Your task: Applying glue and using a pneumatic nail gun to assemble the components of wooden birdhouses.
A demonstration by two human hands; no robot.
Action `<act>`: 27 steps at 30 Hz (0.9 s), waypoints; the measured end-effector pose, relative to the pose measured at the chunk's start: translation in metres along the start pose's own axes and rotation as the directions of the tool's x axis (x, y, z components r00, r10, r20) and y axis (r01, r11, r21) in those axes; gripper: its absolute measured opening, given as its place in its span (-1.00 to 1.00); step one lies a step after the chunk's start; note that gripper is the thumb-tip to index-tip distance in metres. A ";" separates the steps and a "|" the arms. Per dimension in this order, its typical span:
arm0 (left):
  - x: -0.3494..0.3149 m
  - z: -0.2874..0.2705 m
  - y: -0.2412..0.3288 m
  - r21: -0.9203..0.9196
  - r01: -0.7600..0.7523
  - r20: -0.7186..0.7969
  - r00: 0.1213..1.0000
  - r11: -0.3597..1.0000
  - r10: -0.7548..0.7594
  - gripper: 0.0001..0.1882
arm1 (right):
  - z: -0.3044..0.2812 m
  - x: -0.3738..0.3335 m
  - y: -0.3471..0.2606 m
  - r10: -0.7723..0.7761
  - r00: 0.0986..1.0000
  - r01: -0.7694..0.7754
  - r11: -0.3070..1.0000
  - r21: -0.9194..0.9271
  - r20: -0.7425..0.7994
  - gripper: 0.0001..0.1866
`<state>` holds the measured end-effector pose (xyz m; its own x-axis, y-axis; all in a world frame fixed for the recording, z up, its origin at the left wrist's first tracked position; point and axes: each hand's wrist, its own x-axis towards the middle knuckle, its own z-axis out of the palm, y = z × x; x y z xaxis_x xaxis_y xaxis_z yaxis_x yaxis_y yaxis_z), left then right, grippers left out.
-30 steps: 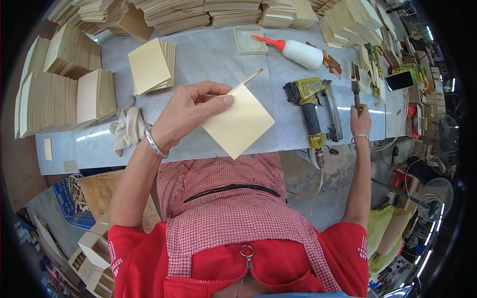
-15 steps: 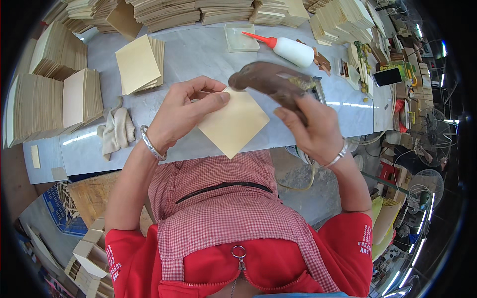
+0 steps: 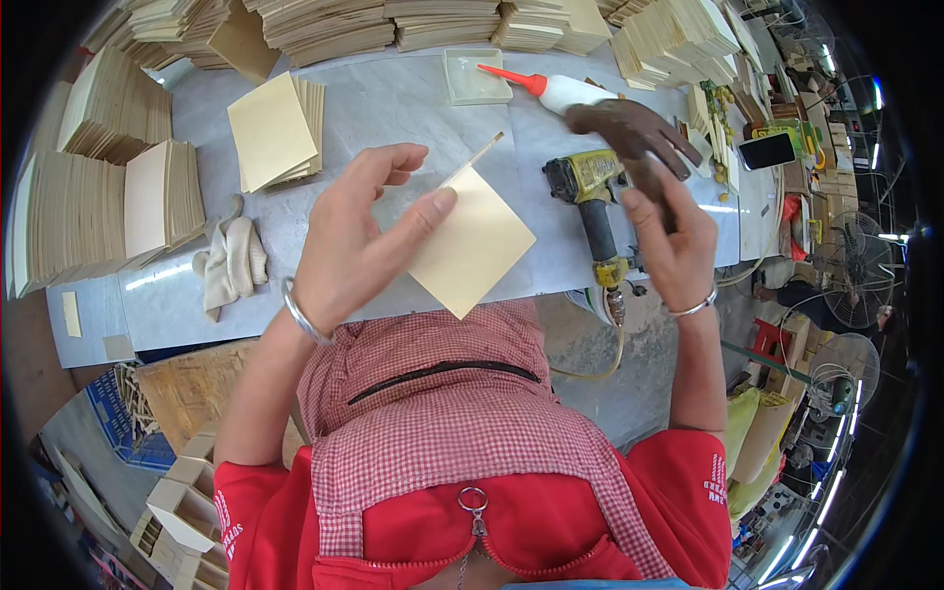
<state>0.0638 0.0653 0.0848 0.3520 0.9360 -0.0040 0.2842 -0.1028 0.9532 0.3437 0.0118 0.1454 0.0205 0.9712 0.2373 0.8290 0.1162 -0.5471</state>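
head view | left fisheye of pair, head-worn | faces down | near, above worktable (image 3: 383, 103) and apron (image 3: 442, 428)

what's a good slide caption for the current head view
Left hand at a pale wooden square, right hand gripping a hammer, over a grey table.

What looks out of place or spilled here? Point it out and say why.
The red-nozzled white plastic bottle lies on its side rather than upright, its tip over the shallow translucent plastic tray; no spill is visible. The off-white knit cloth lies crumpled beside neatly stacked pale wooden squares.
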 end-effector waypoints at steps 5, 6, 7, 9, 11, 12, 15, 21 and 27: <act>-0.024 0.010 0.043 0.573 -0.405 0.191 0.911 0.712 0.365 -0.24 | -0.015 -0.024 0.097 0.204 0.958 -0.244 0.949 -0.201 -0.202 -0.72; -0.026 0.014 0.044 0.577 -0.406 0.193 0.911 0.708 0.365 -0.24 | -0.017 -0.029 0.116 0.316 0.926 -0.363 0.894 -0.262 -0.205 -0.69; -0.027 0.018 0.042 0.600 -0.387 0.196 0.920 0.701 0.340 -0.21 | -0.018 -0.035 0.133 0.425 0.879 -0.475 0.819 -0.322 -0.215 -0.66; -0.027 0.022 0.037 0.622 -0.374 0.206 0.926 0.688 0.317 -0.18 | -0.018 -0.045 0.167 0.447 0.864 -0.504 0.775 -0.380 -0.234 -0.63; -0.022 0.019 0.028 0.543 -0.350 0.076 0.926 0.763 0.371 -0.22 | -0.014 -0.050 0.188 0.473 0.844 -0.536 0.725 -0.432 -0.253 -0.61; -0.020 0.015 0.026 0.532 -0.332 0.060 0.932 0.779 0.357 -0.24 | -0.011 -0.052 0.197 0.501 0.827 -0.561 0.701 -0.441 -0.256 -0.60; -0.015 0.009 0.012 0.207 -0.201 -0.043 0.976 0.957 0.215 -0.23 | -0.006 -0.050 0.212 0.546 0.789 -0.613 0.675 -0.411 -0.280 -0.58; -0.024 0.013 -0.041 -0.159 0.125 -0.143 0.979 0.979 -0.148 -0.40 | -0.006 -0.038 0.225 0.437 0.865 -0.497 0.688 -0.529 -0.245 -0.60; -0.043 0.001 -0.050 -0.062 0.184 -0.112 0.975 0.981 -0.190 -0.36 | 0.016 0.044 0.174 0.280 0.936 -0.251 0.956 0.152 -0.212 -0.52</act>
<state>0.0354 0.0300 0.0375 0.1897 0.9700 -0.1518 0.2880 0.0928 0.9531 0.4803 0.0786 0.0479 0.3696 0.8978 0.2395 0.7024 -0.1012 -0.7046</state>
